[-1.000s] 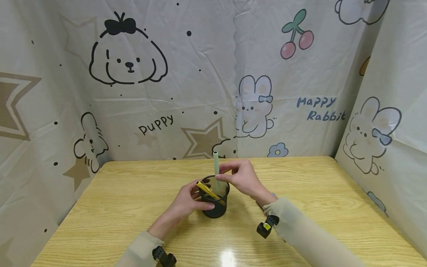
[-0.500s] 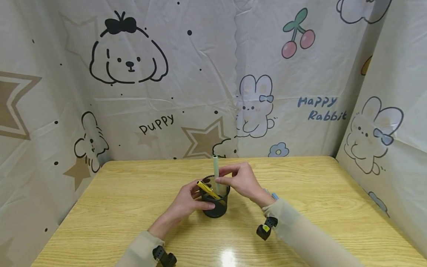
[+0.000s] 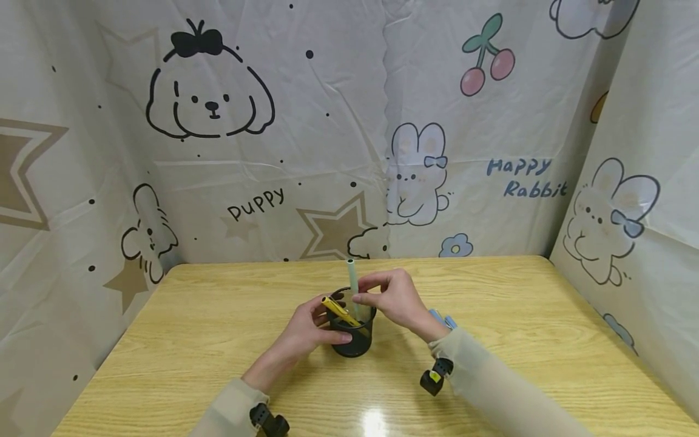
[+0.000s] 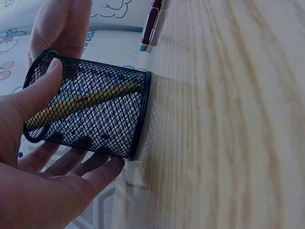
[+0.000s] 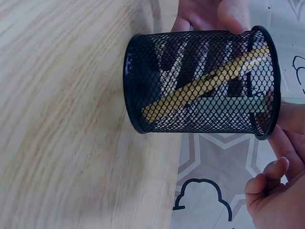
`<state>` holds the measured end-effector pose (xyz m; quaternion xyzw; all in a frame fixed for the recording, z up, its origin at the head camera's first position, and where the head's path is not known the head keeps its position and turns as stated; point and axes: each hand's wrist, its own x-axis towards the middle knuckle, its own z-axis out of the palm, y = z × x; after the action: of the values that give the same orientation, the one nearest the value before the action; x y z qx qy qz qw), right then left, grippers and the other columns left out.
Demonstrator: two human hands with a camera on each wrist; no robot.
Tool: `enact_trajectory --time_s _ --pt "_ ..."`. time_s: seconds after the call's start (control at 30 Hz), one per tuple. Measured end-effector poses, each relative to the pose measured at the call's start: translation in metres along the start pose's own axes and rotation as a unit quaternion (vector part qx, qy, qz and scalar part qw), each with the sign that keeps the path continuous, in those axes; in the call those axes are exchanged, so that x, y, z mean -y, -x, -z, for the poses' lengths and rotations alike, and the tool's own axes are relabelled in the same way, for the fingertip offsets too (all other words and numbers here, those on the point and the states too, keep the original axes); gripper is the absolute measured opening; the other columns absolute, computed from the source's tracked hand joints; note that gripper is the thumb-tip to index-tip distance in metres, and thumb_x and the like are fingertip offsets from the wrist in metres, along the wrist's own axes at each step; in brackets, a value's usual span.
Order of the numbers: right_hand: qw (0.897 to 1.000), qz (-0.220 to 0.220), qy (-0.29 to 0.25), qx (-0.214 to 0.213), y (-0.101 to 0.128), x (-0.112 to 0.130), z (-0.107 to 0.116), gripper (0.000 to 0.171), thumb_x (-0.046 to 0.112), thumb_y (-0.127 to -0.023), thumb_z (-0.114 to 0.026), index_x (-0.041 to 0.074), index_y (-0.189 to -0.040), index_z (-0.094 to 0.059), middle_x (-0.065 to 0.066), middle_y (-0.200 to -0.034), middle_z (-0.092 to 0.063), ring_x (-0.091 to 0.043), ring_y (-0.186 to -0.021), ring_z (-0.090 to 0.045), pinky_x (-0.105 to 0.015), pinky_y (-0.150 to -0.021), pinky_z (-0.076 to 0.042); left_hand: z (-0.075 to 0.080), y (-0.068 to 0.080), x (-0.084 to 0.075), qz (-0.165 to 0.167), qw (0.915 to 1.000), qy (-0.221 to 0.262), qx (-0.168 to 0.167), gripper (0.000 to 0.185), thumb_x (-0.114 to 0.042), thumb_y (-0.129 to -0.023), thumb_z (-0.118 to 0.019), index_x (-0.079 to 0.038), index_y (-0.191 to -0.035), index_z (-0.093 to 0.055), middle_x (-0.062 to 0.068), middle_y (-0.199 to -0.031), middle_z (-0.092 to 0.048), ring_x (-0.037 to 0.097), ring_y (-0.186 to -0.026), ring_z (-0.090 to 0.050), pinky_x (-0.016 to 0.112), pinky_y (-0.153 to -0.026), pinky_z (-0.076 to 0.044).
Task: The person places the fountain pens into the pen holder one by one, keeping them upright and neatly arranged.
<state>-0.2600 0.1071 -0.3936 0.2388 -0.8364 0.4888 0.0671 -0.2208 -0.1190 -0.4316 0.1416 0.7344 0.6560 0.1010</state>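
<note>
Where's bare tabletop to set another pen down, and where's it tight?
Free: the table left of the left hand, and right of the pens lying behind the right hand. Crowded: centre, both hands around the mesh cup, green pen going in.

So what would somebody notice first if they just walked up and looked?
Probably the round black wire-mesh pen cup mid-table, gripped by the left hand, with a yellow pen leaning inside. Right above it, the right hand pinches a pale green pen standing in the cup.
</note>
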Motion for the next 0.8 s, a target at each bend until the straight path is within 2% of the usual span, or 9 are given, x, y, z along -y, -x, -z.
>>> enact_trajectory --time_s 0.17,0.47,0.63,0.8 --pt "1.0 0.001 0.017 -0.006 0.0 -0.001 -0.003 0.018 0.014 -0.086 -0.09 0.01 -0.103 -0.085 0.002 -0.095 -0.08 -0.015 -0.087 -0.069 -0.026 -0.06 -0.046 0.0 0.0 0.0 0.0 1.0 0.003 0.002 0.079 -0.001 -0.084 -0.089 -0.001 -0.153 -0.051 0.023 -0.144 -0.059 0.043 -0.135 -0.055 0.059 -0.117 -0.038" --pt "0.999 0.004 0.033 -0.004 0.001 0.001 -0.007 0.016 0.013 -0.086 -0.09 0.012 -0.101 -0.086 0.004 -0.094 -0.079 -0.012 -0.087 -0.069 -0.027 -0.062 -0.048 -0.001 0.0 0.0 0.002 1.0 0.002 -0.002 0.079 -0.001 -0.083 -0.089 -0.003 -0.153 -0.052 0.021 -0.143 -0.059 0.043 -0.135 -0.055 0.059 -0.117 -0.038" --pt "0.999 0.01 0.037 -0.008 0.003 0.004 -0.005 0.015 0.015 -0.086 -0.09 0.011 -0.1 -0.085 0.006 -0.091 -0.079 -0.014 -0.08 -0.066 -0.026 -0.059 -0.044 -0.001 0.0 0.001 -0.003 1.0 -0.003 -0.004 0.076 -0.002 -0.083 -0.09 -0.001 -0.15 -0.054 0.019 -0.14 -0.061 0.043 -0.135 -0.056 0.061 -0.117 -0.037" --pt "0.999 -0.001 0.04 -0.027 0.007 0.009 0.011 0.008 0.015 -0.089 -0.087 0.012 -0.095 -0.085 0.007 -0.088 -0.078 -0.021 -0.068 -0.058 -0.026 -0.057 -0.04 -0.002 -0.001 0.002 -0.005 1.0 0.003 -0.008 0.077 0.0 -0.081 -0.09 0.0 -0.149 -0.054 0.023 -0.143 -0.06 0.04 -0.133 -0.057 0.056 -0.116 -0.041"
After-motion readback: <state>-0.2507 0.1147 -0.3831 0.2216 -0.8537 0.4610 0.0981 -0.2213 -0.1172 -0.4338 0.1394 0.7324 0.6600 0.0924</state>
